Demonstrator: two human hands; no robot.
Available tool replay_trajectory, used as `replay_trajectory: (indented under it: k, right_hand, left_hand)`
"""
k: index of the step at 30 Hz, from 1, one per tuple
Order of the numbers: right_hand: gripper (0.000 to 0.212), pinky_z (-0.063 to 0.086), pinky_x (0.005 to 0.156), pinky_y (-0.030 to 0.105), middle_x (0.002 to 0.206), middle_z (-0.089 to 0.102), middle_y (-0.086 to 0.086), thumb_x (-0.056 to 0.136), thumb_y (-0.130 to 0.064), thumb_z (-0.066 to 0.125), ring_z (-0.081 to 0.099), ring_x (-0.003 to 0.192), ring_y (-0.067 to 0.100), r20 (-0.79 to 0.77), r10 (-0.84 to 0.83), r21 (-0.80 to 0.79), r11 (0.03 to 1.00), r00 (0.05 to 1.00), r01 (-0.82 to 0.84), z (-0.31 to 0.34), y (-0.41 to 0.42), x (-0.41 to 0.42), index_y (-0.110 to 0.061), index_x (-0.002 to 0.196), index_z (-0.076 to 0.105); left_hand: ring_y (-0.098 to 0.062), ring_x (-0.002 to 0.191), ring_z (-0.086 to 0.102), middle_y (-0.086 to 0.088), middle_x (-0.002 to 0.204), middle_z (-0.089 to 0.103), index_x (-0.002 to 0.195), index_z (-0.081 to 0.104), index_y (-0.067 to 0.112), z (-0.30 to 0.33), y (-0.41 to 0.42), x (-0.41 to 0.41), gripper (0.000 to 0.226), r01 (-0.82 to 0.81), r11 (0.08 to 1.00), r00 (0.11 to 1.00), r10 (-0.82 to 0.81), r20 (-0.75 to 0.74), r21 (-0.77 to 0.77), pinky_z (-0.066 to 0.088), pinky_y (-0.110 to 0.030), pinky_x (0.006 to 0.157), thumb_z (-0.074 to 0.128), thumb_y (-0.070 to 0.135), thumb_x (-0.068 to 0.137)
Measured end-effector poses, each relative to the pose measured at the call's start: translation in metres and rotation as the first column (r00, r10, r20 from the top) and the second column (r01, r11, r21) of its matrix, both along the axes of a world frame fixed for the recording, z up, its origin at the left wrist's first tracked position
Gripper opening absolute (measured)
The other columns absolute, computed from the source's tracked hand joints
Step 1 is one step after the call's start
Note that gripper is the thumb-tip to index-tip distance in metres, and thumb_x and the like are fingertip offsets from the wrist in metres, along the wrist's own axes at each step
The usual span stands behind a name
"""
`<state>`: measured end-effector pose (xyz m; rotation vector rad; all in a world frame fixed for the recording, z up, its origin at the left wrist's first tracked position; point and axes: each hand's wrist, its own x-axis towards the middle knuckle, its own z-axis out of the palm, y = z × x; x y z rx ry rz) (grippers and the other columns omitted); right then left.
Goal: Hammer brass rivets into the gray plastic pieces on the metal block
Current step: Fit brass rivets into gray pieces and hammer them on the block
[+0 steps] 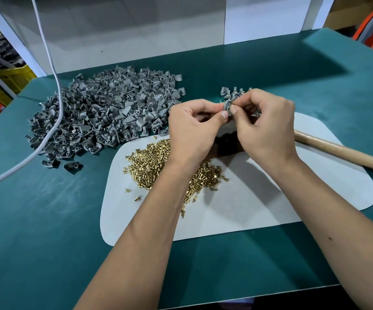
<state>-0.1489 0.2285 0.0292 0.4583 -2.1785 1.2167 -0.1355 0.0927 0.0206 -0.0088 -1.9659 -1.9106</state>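
So from my head cam I've got both hands up over the middle of the green table (46,231), working on one gray plastic piece (227,106). My left hand (194,130) is curled with the thumb and fingertips pinching the piece from the left, and my right hand (268,126) is pinching it from the right — thumbs nearly touching. I can't tell if there's a rivet in it, too small to see. The big pile of gray pieces (105,110) sits off to the left on the table, and a much smaller cluster of gray pieces (234,92) is just behind my fingers. The heap of brass rivets (152,162) is on the white mat (259,204), partly under my left wrist, with a few strays near the mat's left edge. The dark metal block (228,143) is mostly hidden below my hands. A wooden handle (346,153) lies across the mat's right side, and a white cable (53,70) trails over the big pile.
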Motion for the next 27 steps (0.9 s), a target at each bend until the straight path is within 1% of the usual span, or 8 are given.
replay_trajectory:
  k: [4,8,15,18,21,23,25,27]
  right_hand:
    - [0.007,0.043,0.068,0.012,0.075,0.069,-0.004,0.088,-0.009,0.07,0.059,0.068,0.005,0.046,0.021,-0.01,1.0,0.999,-0.021,0.001,0.001,-0.003,-0.008,0.084,0.075]
    - [0.011,0.05,0.075,0.025,0.081,0.07,-0.004,0.092,-0.009,0.065,0.063,0.076,0.011,0.074,0.072,-0.002,0.997,0.995,-0.072,0.001,0.001,-0.004,-0.009,0.09,0.076]
    - [0.018,0.054,0.075,0.033,0.083,0.071,-0.003,0.096,-0.009,0.058,0.067,0.077,0.012,0.073,0.115,-0.002,0.993,0.991,-0.115,0.0,0.002,-0.005,-0.008,0.095,0.076]
    - [0.018,0.053,0.079,0.03,0.085,0.075,0.001,0.094,-0.012,0.06,0.07,0.082,0.017,0.051,0.012,0.048,0.999,0.999,-0.014,0.004,0.01,-0.009,-0.009,0.093,0.077]
    - [0.013,0.051,0.082,0.033,0.09,0.076,0.007,0.091,-0.018,0.063,0.069,0.089,0.029,0.136,-0.22,0.188,0.963,0.966,0.193,0.007,0.032,-0.021,-0.014,0.094,0.075]
    - [0.014,0.052,0.085,0.039,0.095,0.075,0.013,0.089,-0.023,0.065,0.066,0.097,0.038,0.267,-0.395,0.429,0.866,0.879,0.259,0.006,0.052,-0.028,-0.015,0.096,0.073]
    - [0.018,0.054,0.08,0.041,0.092,0.072,0.017,0.087,-0.028,0.067,0.063,0.093,0.041,0.391,-0.495,0.639,0.753,0.776,0.158,0.006,0.065,-0.029,-0.012,0.093,0.071]
    - [0.022,0.049,0.07,0.036,0.084,0.067,0.015,0.086,-0.033,0.069,0.06,0.085,0.04,0.461,-0.517,0.717,0.696,0.722,0.04,0.009,0.068,-0.026,-0.012,0.087,0.07]
  left_hand:
    - [-0.014,0.078,0.076,-0.007,0.085,0.078,0.089,0.076,0.005,0.002,-0.002,-0.001,0.018,0.0,0.985,0.999,-0.009,-0.053,-0.172,0.062,-0.028,0.078,0.081,-0.007,0.077]
    - [-0.01,0.074,0.075,0.001,0.081,0.076,0.088,0.075,0.009,0.002,-0.001,0.001,0.019,-0.098,0.955,0.991,0.068,-0.112,-0.28,0.063,-0.027,0.074,0.086,0.001,0.075]
    - [-0.007,0.079,0.074,0.002,0.087,0.075,0.102,0.068,0.018,0.003,-0.004,0.002,0.038,-0.162,0.951,0.983,0.133,-0.127,-0.264,0.062,-0.025,0.076,0.09,0.005,0.073]
    - [-0.003,0.079,0.072,0.007,0.086,0.075,0.096,0.073,0.014,0.003,-0.007,0.001,0.026,-0.189,0.926,0.979,0.151,-0.138,-0.326,0.06,-0.022,0.076,0.089,0.009,0.076]
    - [0.005,0.08,0.069,0.016,0.082,0.074,0.088,0.08,0.019,0.003,-0.016,-0.001,0.007,-0.124,0.883,0.992,0.109,-0.058,-0.454,0.057,-0.02,0.082,0.084,0.016,0.083]
    - [0.009,0.088,0.065,0.02,0.086,0.071,0.084,0.082,0.024,0.002,-0.022,-0.001,0.003,-0.081,0.833,0.996,0.089,-0.012,-0.547,0.051,-0.016,0.09,0.084,0.022,0.083]
    - [0.004,0.1,0.063,0.012,0.101,0.073,0.084,0.083,0.026,0.0,-0.027,-0.002,0.004,-0.041,0.836,0.997,0.072,0.035,-0.548,0.047,-0.023,0.1,0.085,0.023,0.082]
    - [0.0,0.107,0.064,0.006,0.11,0.074,0.084,0.083,0.026,-0.001,-0.031,-0.004,0.006,-0.01,0.861,0.995,0.058,0.08,-0.509,0.045,-0.027,0.104,0.086,0.023,0.081]
